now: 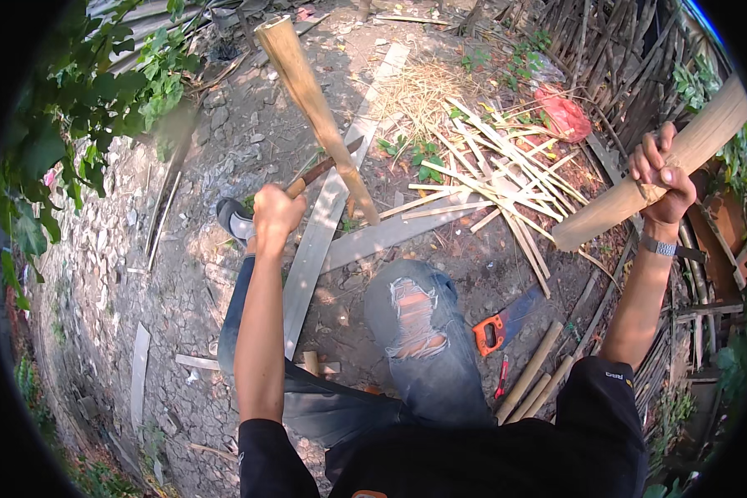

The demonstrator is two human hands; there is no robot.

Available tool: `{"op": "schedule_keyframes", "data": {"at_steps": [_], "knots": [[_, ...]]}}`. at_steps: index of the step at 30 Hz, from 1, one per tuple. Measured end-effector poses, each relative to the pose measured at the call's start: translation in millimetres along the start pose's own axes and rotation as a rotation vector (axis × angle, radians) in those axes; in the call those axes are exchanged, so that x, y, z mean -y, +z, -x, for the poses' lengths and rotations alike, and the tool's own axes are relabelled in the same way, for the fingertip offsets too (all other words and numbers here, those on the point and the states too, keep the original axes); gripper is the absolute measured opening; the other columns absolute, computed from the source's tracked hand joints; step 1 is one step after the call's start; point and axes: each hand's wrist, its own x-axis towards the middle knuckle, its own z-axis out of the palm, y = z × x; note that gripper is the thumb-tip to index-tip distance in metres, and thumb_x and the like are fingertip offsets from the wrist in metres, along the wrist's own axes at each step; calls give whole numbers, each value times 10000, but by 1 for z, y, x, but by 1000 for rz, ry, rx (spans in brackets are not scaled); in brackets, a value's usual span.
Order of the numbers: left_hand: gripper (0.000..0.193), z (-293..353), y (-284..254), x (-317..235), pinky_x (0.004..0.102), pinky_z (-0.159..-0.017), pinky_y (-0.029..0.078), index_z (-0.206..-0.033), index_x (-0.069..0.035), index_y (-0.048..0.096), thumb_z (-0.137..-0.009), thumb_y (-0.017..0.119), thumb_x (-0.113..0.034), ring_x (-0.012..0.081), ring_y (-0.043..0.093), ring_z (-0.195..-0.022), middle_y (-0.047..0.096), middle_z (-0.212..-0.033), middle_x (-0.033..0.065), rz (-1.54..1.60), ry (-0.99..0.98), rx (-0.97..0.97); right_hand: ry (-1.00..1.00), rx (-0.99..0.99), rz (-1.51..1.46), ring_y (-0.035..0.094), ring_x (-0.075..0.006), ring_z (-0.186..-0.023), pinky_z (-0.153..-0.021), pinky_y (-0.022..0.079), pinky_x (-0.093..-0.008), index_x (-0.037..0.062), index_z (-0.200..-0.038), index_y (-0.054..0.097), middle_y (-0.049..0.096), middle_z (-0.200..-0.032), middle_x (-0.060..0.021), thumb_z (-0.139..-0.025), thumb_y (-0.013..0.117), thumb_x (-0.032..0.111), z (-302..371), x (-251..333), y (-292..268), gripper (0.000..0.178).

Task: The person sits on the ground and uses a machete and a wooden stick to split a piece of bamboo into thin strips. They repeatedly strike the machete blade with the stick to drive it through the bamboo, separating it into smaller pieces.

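On my feed the post (317, 112) is bare wood, fairly smooth, and the club (618, 210) is the same stuff, matt too. Knife (311, 176) has a brown wooden handle. Boards (319, 245) look like dull, weathered wood to me; strips (491, 188) are raw pale wood. Saw (515, 319) pairs orange plastic with bluish metal. Watch (659, 246): shiny metal. Bag (564, 114): thin crinkly plastic. Jeans (436, 373): frayed matt denim. Dirt (192, 286): rough, cracked.

Dappled daylight — black, curved rim.

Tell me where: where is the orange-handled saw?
In the head view, the saw lies right of centre, beside the ripped jeans knee and just above the small red tool.
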Motion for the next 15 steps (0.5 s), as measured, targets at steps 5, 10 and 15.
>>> {"op": "schedule_keyframes", "data": {"at_steps": [5, 10, 15], "knots": [[376, 26, -7, -19, 500, -837, 566, -936, 64, 742, -724, 786, -244, 454, 715, -909, 719, -905, 302, 22, 89, -14, 515, -79, 265, 633, -186, -707, -636, 529, -340, -4, -1088, 611, 626, -851, -83, -562, 680, 55, 71, -103, 25, 535], [325, 43, -43, -21, 495, -793, 563, -950, 16, 761, -729, 781, -221, 441, 714, -868, 722, -884, 277, -56, 172, 73, 819, 49, 186, 661, -198, -635, -582, 518, -311, -27, -1287, 543, 650, -792, -93, -739, 707, 4, 142, -164, 36, 573], [291, 26, -51, -19, 481, -801, 578, -941, -5, 765, -747, 782, -222, 406, 728, -907, 737, -922, 256, -440, 246, 75, 811, 164, -63, 659, -190, -652, -628, 519, -315, -43, -1218, 559, 654, -778, -110, -714, 683, 115, 173, -199, 34, 543]]}}
